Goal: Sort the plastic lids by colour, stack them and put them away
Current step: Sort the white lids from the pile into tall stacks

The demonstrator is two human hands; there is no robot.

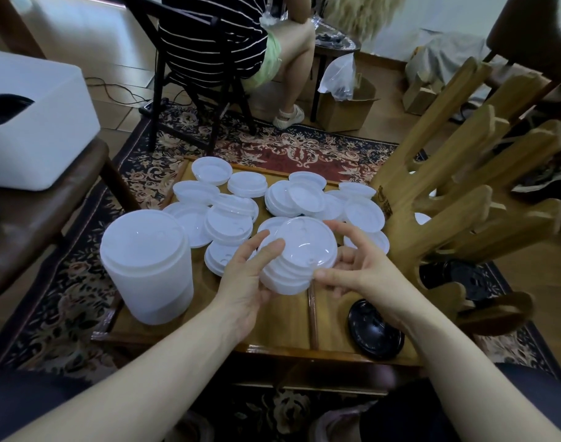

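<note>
Both hands are gripping a short stack of white lids (296,260) above the centre of the wooden table (282,323). The left hand (250,275) is clasping the stack's left side, with its fingers curled over the upper rim. The right hand (355,263) is clasping the right side, with its thumb lying at the lower front edge and its fingers wrapping round the far edge. The stack's axis is tilting slightly toward the person, so the top lid is facing up and forward.

The tall white stack (146,266) is standing upright on the table to the left of the held stack, near the left hand and apart from it. The loose white lids (307,199) are lying scattered just beyond both hands, some overlapping. A black lid (374,333) is lying flat on the table beneath the right forearm.

Judgement: the coming move is turning on the leftward offset to the tall stack. The left hand is nearer to it, and the two stack axes are needing alignment before release.
</note>
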